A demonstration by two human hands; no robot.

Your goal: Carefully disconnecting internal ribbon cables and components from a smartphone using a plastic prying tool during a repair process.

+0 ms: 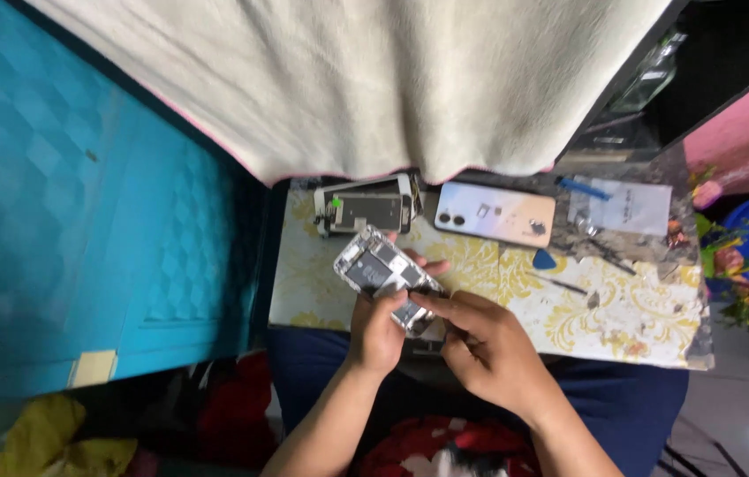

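A cream cloth point(348, 79) is seen spread across the top of the view; the far edge of the tabletop point(639, 318) is hidden under it. To the left, a turquoise quilted surface point(65, 194) is cut off by the frame edge. The tabletop is covered in a yellow-and-white floral pattern; its near edge is partly masked by the forearms.

On the tabletop, a detached phone screen assembly point(366, 210) is laid just under the cloth's hem, with a pale phone back cover point(496, 214) beside it, camera holes up. Farther right, a white paper sheet point(631, 207) and a blue pick point(544, 260) are noted; small dark tools near them are too fine to be told apart.

An opened phone point(379, 269) is held above the tabletop's near middle, tilted, its innards exposed. The left hand point(376, 331) is clamped on its lower end. The right hand point(489, 344) is pinched together at the same end; whether anything is gripped between its fingertips cannot be told, the spot being hidden by the fingers.
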